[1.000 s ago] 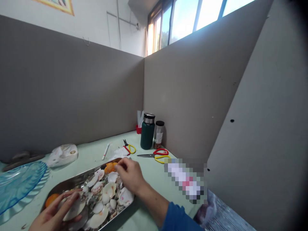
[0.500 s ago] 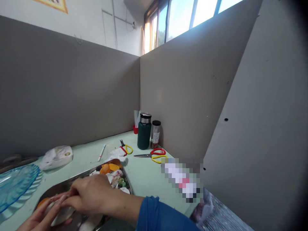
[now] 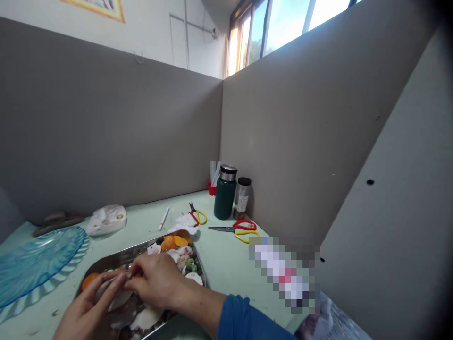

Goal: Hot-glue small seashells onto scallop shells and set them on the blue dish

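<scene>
My left hand (image 3: 87,307) is curled around a pale white shell (image 3: 120,301) above the metal tray (image 3: 118,259). The fingers of my right hand (image 3: 161,279) are pinched together against the upper edge of that shell, beside my left fingertips. Whatever sits between the right fingertips is too small and hidden to name. Below and around both hands, the tray holds orange shells (image 3: 169,242), white shells (image 3: 145,319) and small green shells (image 3: 191,265). My right wrist covers part of the tray.
A blue fluted glass plate (image 3: 38,264) lies on the left, near a white crumpled bag (image 3: 107,220). Behind the tray are a marker (image 3: 163,219), small snips (image 3: 197,216) and larger scissors (image 3: 240,230). A green flask (image 3: 225,193) and a clear jar (image 3: 242,198) stand by the grey partition (image 3: 276,141).
The view has swung left, so everything sits farther right in the picture. Both hands stay together at the white shell, with the left hand showing more of its back.
</scene>
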Motion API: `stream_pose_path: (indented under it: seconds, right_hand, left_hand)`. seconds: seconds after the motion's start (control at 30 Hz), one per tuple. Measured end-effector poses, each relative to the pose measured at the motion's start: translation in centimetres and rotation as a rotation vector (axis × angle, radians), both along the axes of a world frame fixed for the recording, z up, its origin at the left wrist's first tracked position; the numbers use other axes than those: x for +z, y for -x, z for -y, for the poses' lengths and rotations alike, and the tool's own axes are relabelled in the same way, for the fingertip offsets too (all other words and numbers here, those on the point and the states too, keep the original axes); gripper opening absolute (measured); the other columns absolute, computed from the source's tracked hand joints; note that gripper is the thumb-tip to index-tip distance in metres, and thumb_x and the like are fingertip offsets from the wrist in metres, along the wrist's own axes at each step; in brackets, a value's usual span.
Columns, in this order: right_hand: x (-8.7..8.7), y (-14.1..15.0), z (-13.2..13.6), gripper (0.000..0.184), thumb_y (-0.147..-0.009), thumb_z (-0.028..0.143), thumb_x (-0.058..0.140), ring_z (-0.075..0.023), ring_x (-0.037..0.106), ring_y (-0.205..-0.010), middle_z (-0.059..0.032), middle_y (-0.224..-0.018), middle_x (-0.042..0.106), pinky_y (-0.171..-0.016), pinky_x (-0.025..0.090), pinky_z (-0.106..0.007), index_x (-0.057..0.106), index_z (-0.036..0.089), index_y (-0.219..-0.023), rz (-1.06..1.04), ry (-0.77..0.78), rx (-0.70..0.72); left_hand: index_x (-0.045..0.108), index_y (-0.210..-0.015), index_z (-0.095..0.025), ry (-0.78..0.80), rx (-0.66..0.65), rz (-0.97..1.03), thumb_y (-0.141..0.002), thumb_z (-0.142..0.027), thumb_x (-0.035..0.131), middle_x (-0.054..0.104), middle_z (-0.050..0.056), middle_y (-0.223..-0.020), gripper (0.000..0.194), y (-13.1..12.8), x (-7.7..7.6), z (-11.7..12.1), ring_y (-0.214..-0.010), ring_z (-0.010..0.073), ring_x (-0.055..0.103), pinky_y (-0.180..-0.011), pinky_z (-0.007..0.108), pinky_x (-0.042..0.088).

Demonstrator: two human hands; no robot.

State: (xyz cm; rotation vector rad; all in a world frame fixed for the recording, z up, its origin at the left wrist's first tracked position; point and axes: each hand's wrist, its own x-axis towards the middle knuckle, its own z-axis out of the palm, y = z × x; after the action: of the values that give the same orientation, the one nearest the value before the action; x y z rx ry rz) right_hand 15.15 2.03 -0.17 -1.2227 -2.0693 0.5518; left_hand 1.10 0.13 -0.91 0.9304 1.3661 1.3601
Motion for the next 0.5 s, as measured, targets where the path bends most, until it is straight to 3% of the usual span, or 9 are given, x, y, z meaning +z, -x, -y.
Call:
stream_pose_path:
  seconds: [0.07,0.23,0.5]
  right_hand:
    - [0.26,-0.10,0.29,0.016,-0.084,0.027,0.059,-0.0165,0.066,-0.082,-0.0030,-0.090,0.073,-0.067,0.043,-0.021,0.068,0.020,-0.095,-0.031,-0.060,-0.004]
    - [0.22,-0.02,0.57,0.015,-0.088,0.025,0.056,-0.0135,0.064,-0.076,-0.0023,-0.084,0.072,-0.067,0.041,-0.020,0.069,0.019,-0.089,-0.132,-0.081,0.006]
    - [-0.56,0.29,0.39,0.029,-0.091,0.029,0.050,-0.0135,0.058,-0.062,-0.0031,-0.066,0.067,-0.057,0.033,-0.022,0.066,0.017,-0.071,-0.136,-0.081,-0.043]
  left_hand:
    - [0.067,-0.085,-0.022,0.020,-0.114,-0.028,-0.046,-0.049,0.083,0.071,0.000,-0.072,0.049,0.36,-0.08,-0.02,-0.064,0.0214,0.065,-0.050,0.028,0.055]
    - [0.063,-0.092,-0.020,-0.057,-0.172,-0.033,-0.064,-0.045,0.075,0.068,0.000,-0.083,0.040,0.65,0.26,0.47,-0.069,0.0168,0.063,-0.054,0.024,0.054]
    - [0.063,-0.095,-0.014,-0.078,-0.169,0.102,-0.061,-0.041,0.077,0.067,0.004,-0.076,0.045,0.36,0.05,0.61,-0.060,0.0148,0.059,-0.047,0.023,0.049]
